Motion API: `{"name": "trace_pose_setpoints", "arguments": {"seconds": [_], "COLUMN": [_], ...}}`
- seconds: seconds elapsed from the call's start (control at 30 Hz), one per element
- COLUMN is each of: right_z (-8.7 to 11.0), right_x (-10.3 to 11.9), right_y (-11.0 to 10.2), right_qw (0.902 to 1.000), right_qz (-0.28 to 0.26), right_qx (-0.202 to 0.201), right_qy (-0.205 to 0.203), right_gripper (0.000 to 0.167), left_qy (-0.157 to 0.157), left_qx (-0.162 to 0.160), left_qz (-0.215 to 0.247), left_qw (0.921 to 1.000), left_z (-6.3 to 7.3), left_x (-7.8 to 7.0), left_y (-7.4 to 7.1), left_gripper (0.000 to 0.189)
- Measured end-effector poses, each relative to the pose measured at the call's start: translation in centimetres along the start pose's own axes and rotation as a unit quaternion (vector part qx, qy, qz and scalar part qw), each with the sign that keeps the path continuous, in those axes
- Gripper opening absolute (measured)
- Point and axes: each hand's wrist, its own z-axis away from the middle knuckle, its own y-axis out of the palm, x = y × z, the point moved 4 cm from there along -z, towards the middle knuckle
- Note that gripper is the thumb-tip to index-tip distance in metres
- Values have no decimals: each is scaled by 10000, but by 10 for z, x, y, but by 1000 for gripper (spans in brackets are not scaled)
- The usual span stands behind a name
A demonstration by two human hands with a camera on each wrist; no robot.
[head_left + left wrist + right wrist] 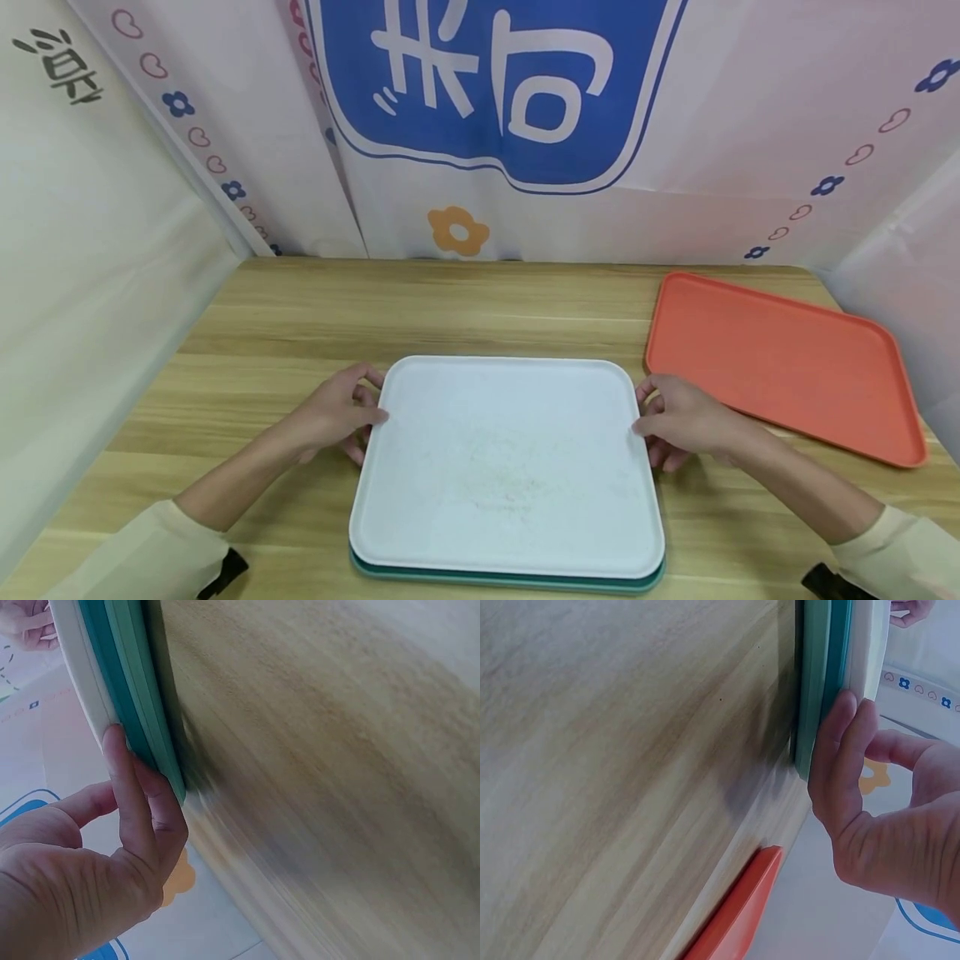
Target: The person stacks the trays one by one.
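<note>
A white tray (pixel 506 467) lies on top of a stack, its surface lightly scuffed toward the middle. Under it, teal and lighter green trays (pixel 510 582) show along the near edge. The left hand (pixel 341 414) holds the white tray's left side, thumb on the rim and fingers bent against the edge. On the opposite side the right hand (pixel 681 423) grips the rim in the same way. Up close in the left wrist view, fingertips sit at the white rim (pixel 79 675) and beside the teal tray (pixel 111 679). The right wrist view shows fingers at the white rim (pixel 862 660).
An orange tray (pixel 787 367) lies at an angle on the wooden table (pixel 450 308), just beyond the right hand. A printed white backdrop (pixel 675 225) stands along the table's far edge, with white sheeting (pixel 97 250) at the left side.
</note>
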Motion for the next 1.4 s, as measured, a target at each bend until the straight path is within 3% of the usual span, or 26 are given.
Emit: {"name": "trace_pose_setpoints", "arguments": {"seconds": [0.57,0.97,1.4], "right_z": [0,1,2], "right_x": [0,-1,-4], "right_y": [2,3,5], "right_qw": [9996,9997,9998], "right_qz": [-13,-36,-3], "right_qx": [-257,-199,-140], "right_qy": [-141,-155,-119], "right_gripper": [41,42,54], "left_qy": [86,308,180], "left_qx": [-12,121,48], "left_qz": [-216,-13,-136], "left_qw": [9997,9995,9997], "left_z": [0,1,1], "left_x": [2,1,3], "left_y": [0,1,0], "left_gripper": [43,50,47]}}
